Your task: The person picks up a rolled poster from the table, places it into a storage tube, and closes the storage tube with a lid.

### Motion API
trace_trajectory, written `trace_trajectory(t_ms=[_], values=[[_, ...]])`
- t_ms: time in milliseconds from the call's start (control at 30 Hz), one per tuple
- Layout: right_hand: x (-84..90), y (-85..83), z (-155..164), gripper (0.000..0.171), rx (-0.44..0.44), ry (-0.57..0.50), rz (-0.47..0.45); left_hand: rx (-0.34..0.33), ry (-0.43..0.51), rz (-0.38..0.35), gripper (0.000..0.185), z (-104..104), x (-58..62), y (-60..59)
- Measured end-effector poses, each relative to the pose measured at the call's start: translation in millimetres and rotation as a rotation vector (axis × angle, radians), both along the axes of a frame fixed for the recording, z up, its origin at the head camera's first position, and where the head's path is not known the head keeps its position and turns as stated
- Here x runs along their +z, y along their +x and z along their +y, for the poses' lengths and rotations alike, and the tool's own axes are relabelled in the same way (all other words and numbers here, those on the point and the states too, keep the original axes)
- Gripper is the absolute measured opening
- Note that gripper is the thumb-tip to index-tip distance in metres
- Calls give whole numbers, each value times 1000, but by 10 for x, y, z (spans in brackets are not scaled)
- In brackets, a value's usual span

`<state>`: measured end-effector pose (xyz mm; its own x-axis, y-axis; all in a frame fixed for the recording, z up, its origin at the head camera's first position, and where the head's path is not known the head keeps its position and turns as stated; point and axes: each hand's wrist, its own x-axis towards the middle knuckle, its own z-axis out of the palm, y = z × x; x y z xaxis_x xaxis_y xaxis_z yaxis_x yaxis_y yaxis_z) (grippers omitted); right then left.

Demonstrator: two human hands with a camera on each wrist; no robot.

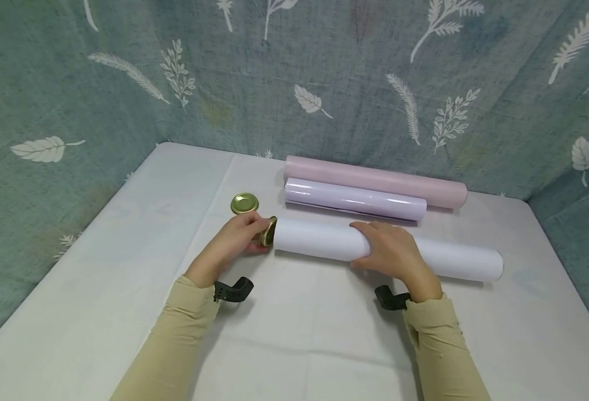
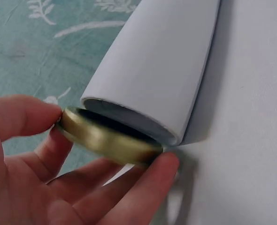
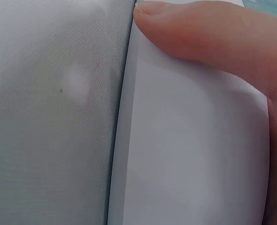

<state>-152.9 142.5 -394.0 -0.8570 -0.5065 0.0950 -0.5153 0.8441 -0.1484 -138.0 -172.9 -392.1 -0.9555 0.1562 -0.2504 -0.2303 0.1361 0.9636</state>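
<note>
Across the white tabletop (image 1: pixel 334 334), long axis running left to right: white tube (image 1: pixel 314 236). Pink roll (image 1: pixel 374 181) and lilac roll (image 1: pixel 354 199) lie beyond it, roughly parallel. Right hand (image 1: pixel 392 250) clamped over the tube near its middle, thumb and fingers curled round it. Left hand (image 1: pixel 231 239) nearer the hollow left mouth, gold lid (image 2: pixel 105 138) pinched at its rim between thumb and fingers.

Key relation, as I judge it: lid to mouth. Lid sits right at the left end, dark inner side turned to the tube, tilted rather than square; that angle likely matters most. Cannot tell whether the rims touch. Second gold lid (image 1: pixel 244 203) lies flat just beyond the left hand.

Hard to make out: whether the tube's right end is capped. Right wrist view cuts off most of its hand; lid slightly blurred in the left wrist view.
</note>
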Motion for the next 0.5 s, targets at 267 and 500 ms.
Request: trace_trajectory(t_ms=[267,500], values=[[7,-7,-6,80,-4,6,-14,-54,22,4,19,17,-33,2],[20,7,-8,80,-8,-10,-9,-119,59,7,24,-9,-55,-4]])
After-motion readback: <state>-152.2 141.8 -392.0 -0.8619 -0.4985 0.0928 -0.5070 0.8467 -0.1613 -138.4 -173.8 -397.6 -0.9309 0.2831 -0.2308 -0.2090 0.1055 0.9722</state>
